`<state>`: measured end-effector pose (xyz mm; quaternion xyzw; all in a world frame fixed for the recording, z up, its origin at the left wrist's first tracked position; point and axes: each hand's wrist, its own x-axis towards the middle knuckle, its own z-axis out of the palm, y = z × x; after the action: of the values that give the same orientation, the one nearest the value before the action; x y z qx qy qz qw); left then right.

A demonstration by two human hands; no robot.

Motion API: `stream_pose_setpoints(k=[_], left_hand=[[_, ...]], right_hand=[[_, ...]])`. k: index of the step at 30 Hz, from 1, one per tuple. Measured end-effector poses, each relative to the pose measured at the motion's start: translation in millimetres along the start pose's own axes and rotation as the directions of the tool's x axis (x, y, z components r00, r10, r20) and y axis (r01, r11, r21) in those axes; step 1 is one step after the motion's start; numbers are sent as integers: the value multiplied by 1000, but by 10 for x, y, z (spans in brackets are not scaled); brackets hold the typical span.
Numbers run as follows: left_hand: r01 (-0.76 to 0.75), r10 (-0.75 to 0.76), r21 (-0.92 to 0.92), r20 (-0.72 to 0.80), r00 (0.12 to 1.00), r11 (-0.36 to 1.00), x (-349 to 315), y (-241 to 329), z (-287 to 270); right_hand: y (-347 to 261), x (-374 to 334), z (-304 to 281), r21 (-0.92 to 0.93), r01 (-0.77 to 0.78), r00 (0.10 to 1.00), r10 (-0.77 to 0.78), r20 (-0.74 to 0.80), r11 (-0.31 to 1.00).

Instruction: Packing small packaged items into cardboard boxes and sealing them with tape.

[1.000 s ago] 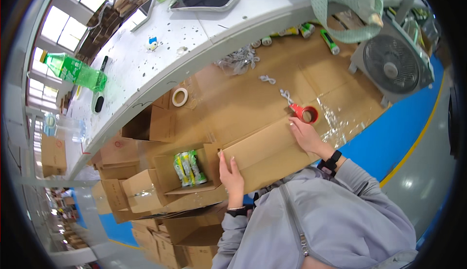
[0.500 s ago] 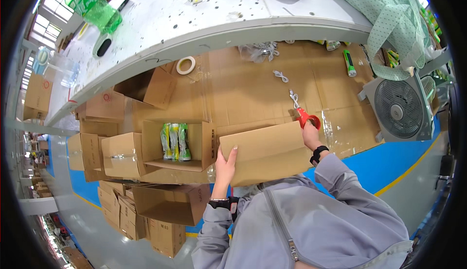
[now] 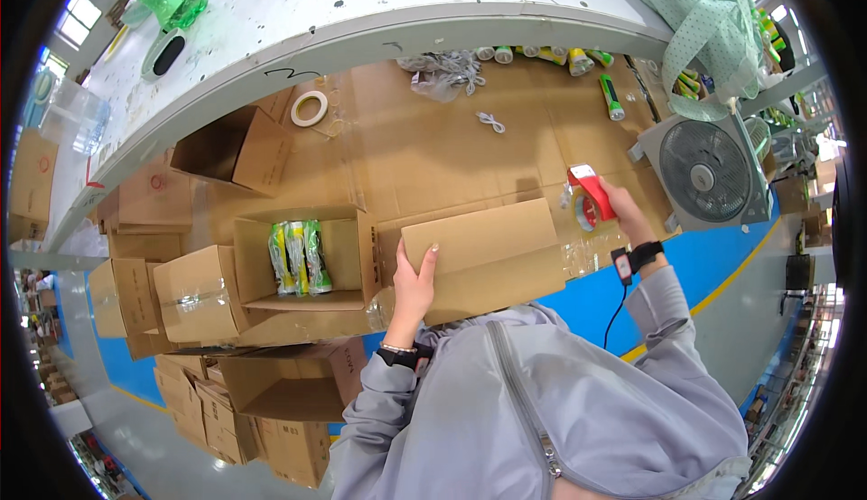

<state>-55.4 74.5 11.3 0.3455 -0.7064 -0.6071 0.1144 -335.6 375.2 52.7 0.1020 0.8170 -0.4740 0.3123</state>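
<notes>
A closed cardboard box [image 3: 488, 252] lies in front of my body. My left hand [image 3: 414, 288] grips its left end, thumb on top and fingers over the edge. Out to the right of the box, my right hand [image 3: 623, 211] is closed on a red tape dispenser [image 3: 591, 191] with a roll in it, held apart from the box. Left of my left hand stands an open carton [image 3: 348, 229], holding several green and yellow flashlights [image 3: 298, 256] in clear wrapping.
A white shelf [image 3: 361, 35] crosses above the cardboard-covered worktop [image 3: 433, 157]. A roll of tape [image 3: 309, 109], a coiled white cable [image 3: 490, 121], a green flashlight [image 3: 611, 98] and a grey box fan [image 3: 704, 175] are farther back. More cartons [image 3: 199, 292] stand at left.
My right hand has moved right, carrying the tape dispenser away from the box's right end. My left hand keeps its hold on the box. The whole view has shifted slightly.
</notes>
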Motion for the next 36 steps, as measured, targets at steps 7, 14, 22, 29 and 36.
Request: stream_pose_setpoints(k=[7,14,22,29,36], left_hand=[[-6,6,0,14,1000,1000,13,84,-62],[10,-10,10,47,999,1000,38,14,-81],[-8,9,-12,36,999,1000,85,8,-61],[-66,66,-16,30,997,998,79,-11,-62],[-16,16,4,39,999,1000,104,-20,-44]], right_hand=[[-729,-141,246,196,267,962,-252,-103,943],[-598,330,717,172,388,907,-341,-248,906],[-699,279,921,133,445,879,-404,-251,885],[-845,141,1145,70,656,717,-593,-365,751],[-1007,-336,1222,298,573,817,-558,-143,763]])
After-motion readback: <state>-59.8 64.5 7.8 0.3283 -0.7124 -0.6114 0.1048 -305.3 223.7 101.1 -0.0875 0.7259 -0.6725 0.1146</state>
